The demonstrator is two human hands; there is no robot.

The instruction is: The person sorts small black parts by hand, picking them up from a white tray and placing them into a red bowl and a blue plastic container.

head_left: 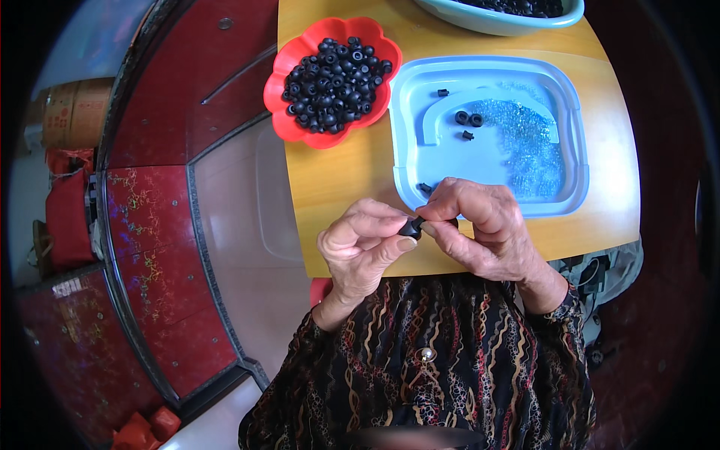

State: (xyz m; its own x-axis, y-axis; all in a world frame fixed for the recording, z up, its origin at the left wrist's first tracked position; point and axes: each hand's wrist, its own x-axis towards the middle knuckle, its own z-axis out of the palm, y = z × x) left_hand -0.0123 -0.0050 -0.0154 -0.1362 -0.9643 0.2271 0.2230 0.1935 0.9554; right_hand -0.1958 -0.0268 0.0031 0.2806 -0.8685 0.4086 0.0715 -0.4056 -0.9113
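Between the thumb and fingers of my left hand is a small black rounded cap. My right hand pinches at its right end, where my fingertips hide most of what they grip. A bit of black shows under the right fingers too. Both hands meet just over the near edge of a light blue tray. Inside the tray lie two black round caps, a few small black plugs and a spread of tiny clear blue pieces.
A red scalloped bowl heaped with black rounded caps stands left of the tray. At the far edge a pale blue-green basin holds more black parts. All rest on a yellow wooden table. A clear plastic bag sits beyond its right edge.
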